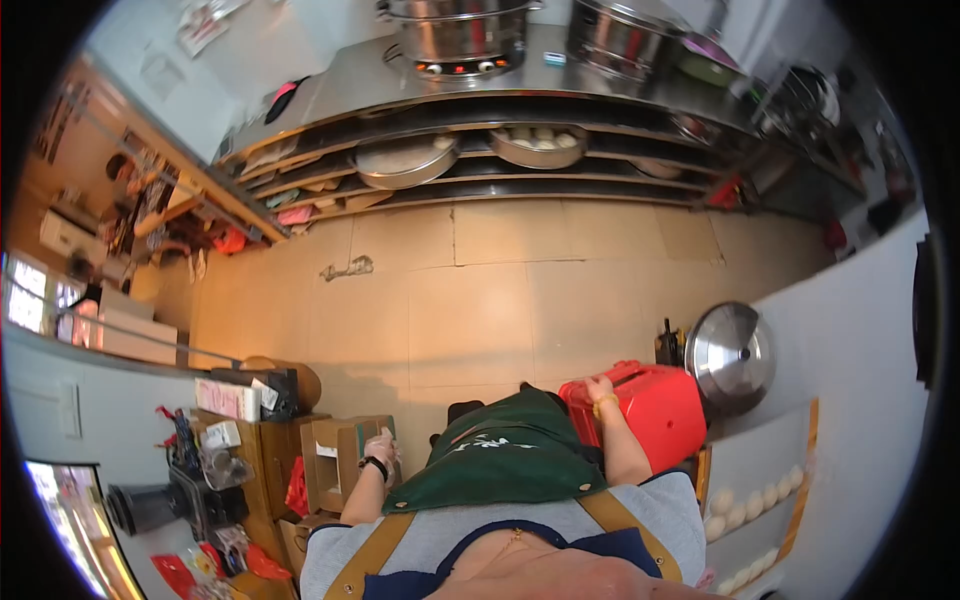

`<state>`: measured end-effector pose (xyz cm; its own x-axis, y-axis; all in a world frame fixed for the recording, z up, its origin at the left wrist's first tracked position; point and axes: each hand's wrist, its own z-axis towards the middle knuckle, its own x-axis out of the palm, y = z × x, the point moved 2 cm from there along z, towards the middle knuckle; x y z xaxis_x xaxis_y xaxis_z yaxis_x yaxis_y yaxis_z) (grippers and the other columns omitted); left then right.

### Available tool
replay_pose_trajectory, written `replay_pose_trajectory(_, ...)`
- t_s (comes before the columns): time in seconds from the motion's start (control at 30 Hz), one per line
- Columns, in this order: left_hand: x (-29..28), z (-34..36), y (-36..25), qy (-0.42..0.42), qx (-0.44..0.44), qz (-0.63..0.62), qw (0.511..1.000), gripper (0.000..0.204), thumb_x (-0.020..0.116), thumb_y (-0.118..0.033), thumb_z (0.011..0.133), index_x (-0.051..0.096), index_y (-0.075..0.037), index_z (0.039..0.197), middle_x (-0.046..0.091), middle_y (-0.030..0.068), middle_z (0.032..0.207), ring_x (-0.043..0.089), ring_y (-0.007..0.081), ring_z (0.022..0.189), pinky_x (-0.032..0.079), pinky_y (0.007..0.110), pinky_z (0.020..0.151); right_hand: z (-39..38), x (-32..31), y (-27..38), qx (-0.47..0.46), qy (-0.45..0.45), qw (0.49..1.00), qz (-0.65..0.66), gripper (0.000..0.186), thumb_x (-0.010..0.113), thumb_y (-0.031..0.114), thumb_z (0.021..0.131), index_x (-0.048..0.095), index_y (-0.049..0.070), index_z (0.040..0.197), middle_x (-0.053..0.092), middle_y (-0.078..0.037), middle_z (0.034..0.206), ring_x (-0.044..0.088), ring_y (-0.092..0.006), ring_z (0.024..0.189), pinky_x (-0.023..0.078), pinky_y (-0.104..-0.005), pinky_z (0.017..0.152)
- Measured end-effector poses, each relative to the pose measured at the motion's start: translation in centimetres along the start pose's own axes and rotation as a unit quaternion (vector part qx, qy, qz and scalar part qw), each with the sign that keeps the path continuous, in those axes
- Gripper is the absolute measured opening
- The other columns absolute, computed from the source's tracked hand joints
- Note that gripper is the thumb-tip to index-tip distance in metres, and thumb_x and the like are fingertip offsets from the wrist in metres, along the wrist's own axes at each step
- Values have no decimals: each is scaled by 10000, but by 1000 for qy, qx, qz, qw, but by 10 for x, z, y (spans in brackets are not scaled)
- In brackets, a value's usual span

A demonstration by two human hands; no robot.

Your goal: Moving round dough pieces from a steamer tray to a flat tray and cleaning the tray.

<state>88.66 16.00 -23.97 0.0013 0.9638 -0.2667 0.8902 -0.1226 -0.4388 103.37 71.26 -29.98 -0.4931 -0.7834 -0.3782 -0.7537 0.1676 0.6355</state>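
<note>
My right hand point(600, 389) is at the upper left edge of a boxy, glossy red plastic thing point(662, 412). Its fingers are curled onto that edge, and a yellow band circles the wrist. Whether the red thing is a stool or a bin I cannot tell. On my left side, my left hand point(379, 447) hangs beside a cardboard box point(330, 462), with a dark band on the wrist. Its fingers are too small and blurred to read, and so is anything in them. A green apron point(500, 445) covers my front.
Ahead, a steel counter point(340, 90) carries a large steel pot point(460, 40) with lit controls. Round trays point(405, 160) sit on the shelves below. A round metal lid point(730, 358) leans by the right wall, near a rack of white dough balls point(745, 508). A black blender-like machine point(200, 500) stands left.
</note>
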Motion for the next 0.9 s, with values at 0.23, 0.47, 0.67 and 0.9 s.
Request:
replay_pose_trajectory(0.23,-4,-13,95,-107,-121,365,917,409,510,-464,903,663,-89,955,679,121,926,635,296,920,480,423,831,69,53,76,-38,126,973,-188,460,602,259,886,487,-53,1203,647,-149,846,628,-205,611,496,-323,503)
replay_pose_trajectory(0.47,18,31,105,-8,19,538,843,362,553,-410,882,628,-113,1073,668,158,1034,606,326,1039,439,443,919,160,33,125,89,149,917,-360,341,562,247,885,587,-53,1045,641,-151,769,637,-232,612,491,-350,483)
replay_pose_trajectory(0.67,56,56,-36,-13,153,194,969,277,588,-353,890,566,-80,932,618,89,802,614,258,701,481,397,601,227,61,254,13,98,939,-328,340,564,246,887,588,-52,1047,641,-145,766,635,-231,589,484,-349,459)
replay_pose_trajectory(0.9,65,38,-115,-76,-42,-127,988,331,586,-339,911,593,-10,881,582,59,760,555,172,609,453,312,556,256,200,369,-85,101,942,-307,347,599,241,875,573,-44,1071,626,-134,746,617,-207,570,465,-328,453)
